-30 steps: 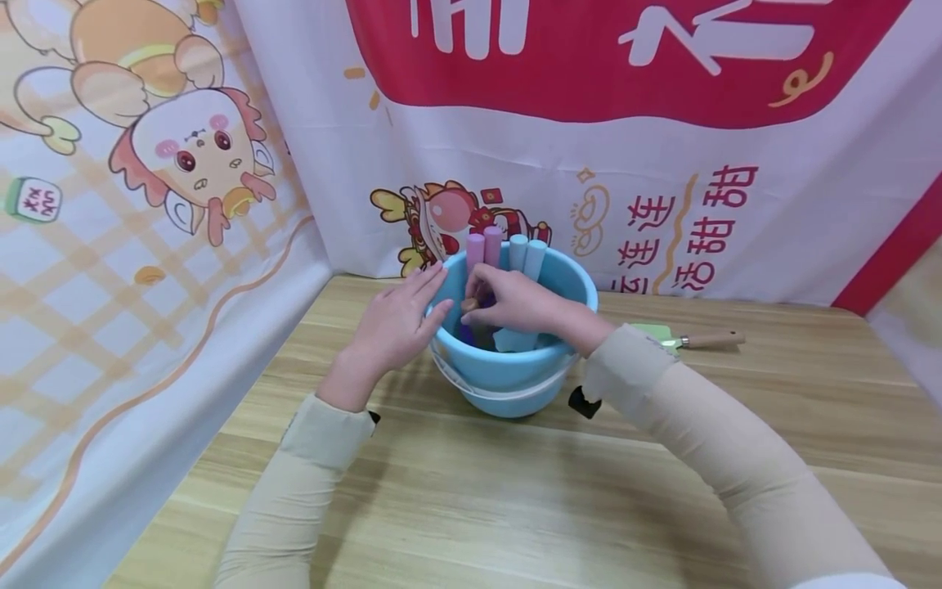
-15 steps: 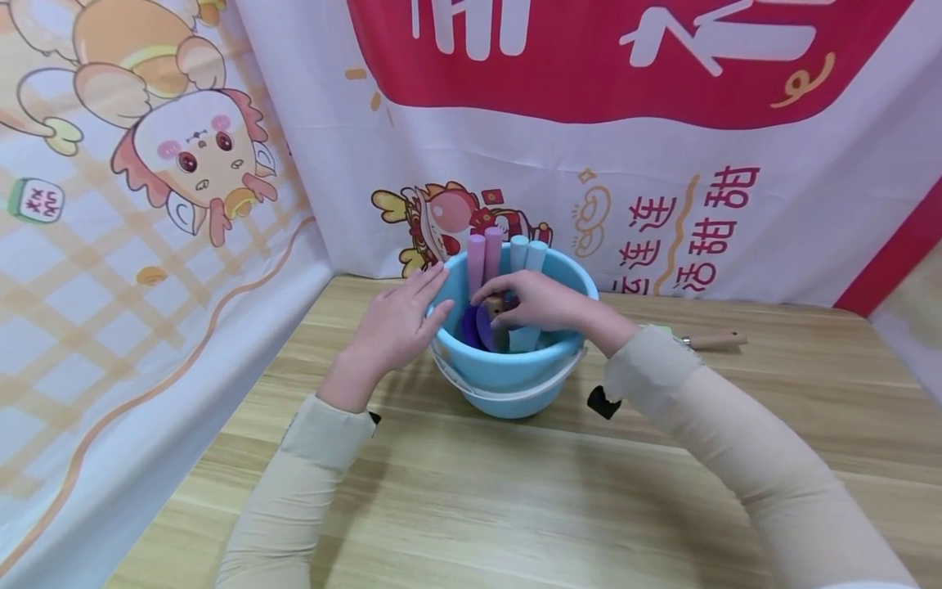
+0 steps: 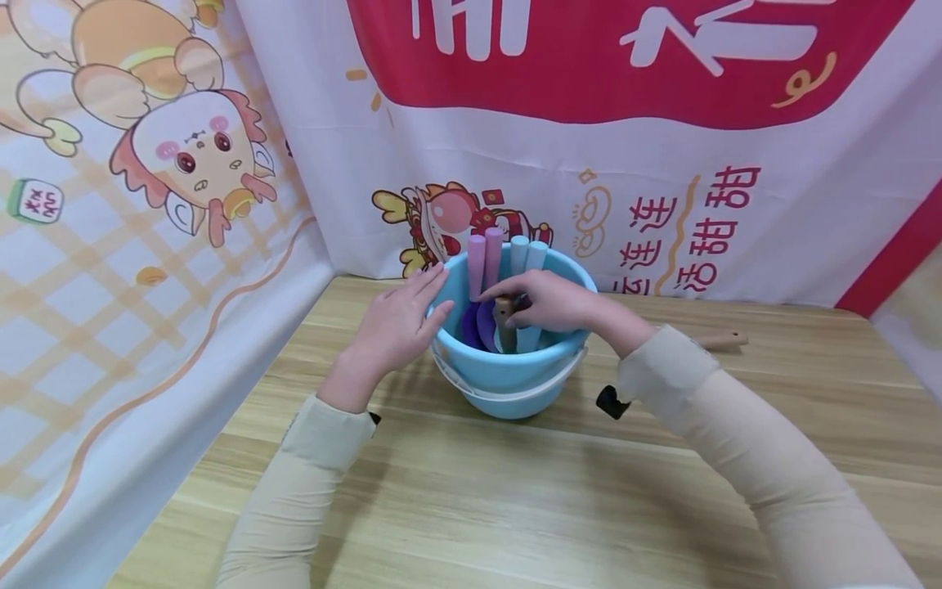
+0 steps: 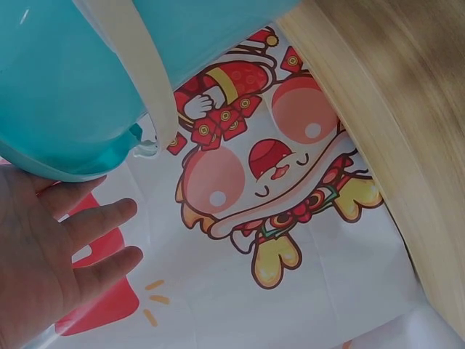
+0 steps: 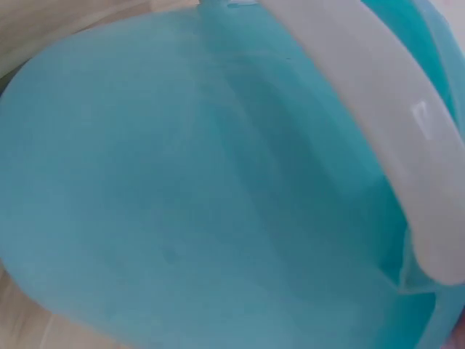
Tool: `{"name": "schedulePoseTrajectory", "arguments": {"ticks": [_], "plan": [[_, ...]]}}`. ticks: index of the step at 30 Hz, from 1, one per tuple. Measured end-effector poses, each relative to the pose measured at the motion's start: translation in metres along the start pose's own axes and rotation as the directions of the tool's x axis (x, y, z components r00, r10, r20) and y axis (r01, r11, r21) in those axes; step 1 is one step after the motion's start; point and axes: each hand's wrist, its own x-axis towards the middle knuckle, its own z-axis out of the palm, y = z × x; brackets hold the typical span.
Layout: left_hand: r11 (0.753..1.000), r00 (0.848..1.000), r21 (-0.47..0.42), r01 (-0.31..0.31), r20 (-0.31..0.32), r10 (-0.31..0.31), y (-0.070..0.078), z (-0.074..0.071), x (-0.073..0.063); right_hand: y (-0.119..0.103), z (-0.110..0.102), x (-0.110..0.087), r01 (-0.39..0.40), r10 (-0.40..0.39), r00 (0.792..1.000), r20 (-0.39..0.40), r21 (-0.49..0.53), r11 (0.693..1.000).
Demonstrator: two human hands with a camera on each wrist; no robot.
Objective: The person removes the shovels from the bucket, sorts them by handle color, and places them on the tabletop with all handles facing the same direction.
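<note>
A light blue bucket [image 3: 508, 406] stands on the table in the head view. My left hand [image 3: 397, 321] rests on its left rim with fingers extended; the left wrist view shows these fingertips at the rim. Inside the bucket, my right hand [image 3: 550, 307] holds the top of an upright wooden handle [image 3: 505, 331] between fingers and thumb. That tool's lower end is hidden. Beside it stand purple pieces [image 3: 486, 325], two pink handles [image 3: 477, 260] and two pale blue handles [image 3: 536, 257]. In the right wrist view, the bucket wall [image 5: 167, 189] covers nearly everything.
The bucket's white carrying handle [image 3: 515, 393] hangs down in front. To the right, a wooden tool handle [image 3: 724, 341] lies on the wooden table [image 3: 500, 499], partly behind the right sleeve. Printed cloth [image 3: 662, 155] hangs close behind the bucket, and more cloth lines the left side.
My right hand has shifted right inside the bucket, and the wooden handle has moved right with it, uncovering the purple pieces. The left hand has stayed at the rim.
</note>
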Motion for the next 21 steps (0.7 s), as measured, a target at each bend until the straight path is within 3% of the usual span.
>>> {"name": "schedulePoseTrajectory", "arguments": {"ticks": [11,21], "plan": [[1.000,1.000,0.004,0.004,-0.001,-0.004,0.001,-0.002,-0.001,-0.002,-0.007,-0.011,0.010,-0.014,0.995,-0.103,-0.037,0.999],[1.000,1.000,0.010,0.016,0.003,-0.016,0.001,-0.002,-0.001,-0.003,-0.014,-0.027,0.019,-0.012,0.970,-0.243,0.028,0.999]]}}
